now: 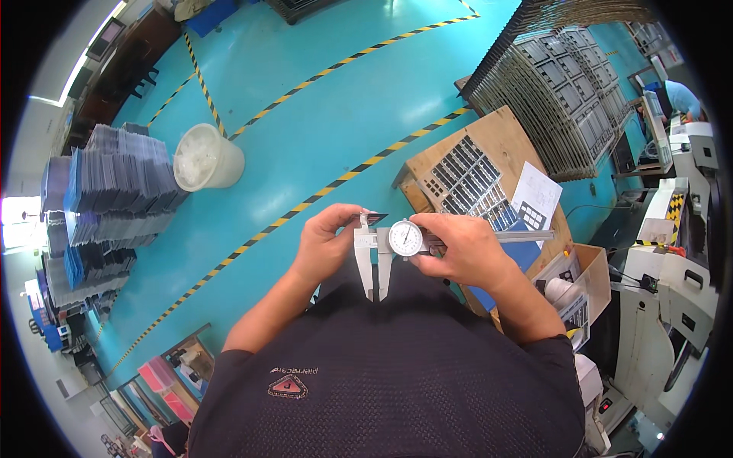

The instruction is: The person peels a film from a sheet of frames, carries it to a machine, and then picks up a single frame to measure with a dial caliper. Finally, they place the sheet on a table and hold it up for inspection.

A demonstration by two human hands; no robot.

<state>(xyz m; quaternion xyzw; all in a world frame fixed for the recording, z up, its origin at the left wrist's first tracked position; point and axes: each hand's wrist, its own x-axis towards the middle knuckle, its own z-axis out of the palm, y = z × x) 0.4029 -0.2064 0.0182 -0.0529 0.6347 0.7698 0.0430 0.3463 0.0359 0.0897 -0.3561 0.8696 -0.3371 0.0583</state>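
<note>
A dial caliper [365, 263] with a round white dial [405, 238] is held in front of my dark shirt, its long jaws pointing down toward me. My right hand [467, 248] is closed round its sliding part beside the dial, and the beam [527, 237] sticks out to the right past the hand. My left hand [327, 243] pinches a small flat dark piece [377, 218] at the short upper jaws. Its fingers are also close to the caliper's fixed end. Whether the jaws touch the piece, I cannot tell. The long lower jaws stand slightly apart.
Small parts in rows [466, 177], a paper sheet [537, 189] and a wooden table [500, 126] are at my right. Beside them are an open box [594, 278] and a wire rack [550, 91]. A white bucket [208, 158] and stacked sheets [126, 179] stand left. A person [679, 99] is far right.
</note>
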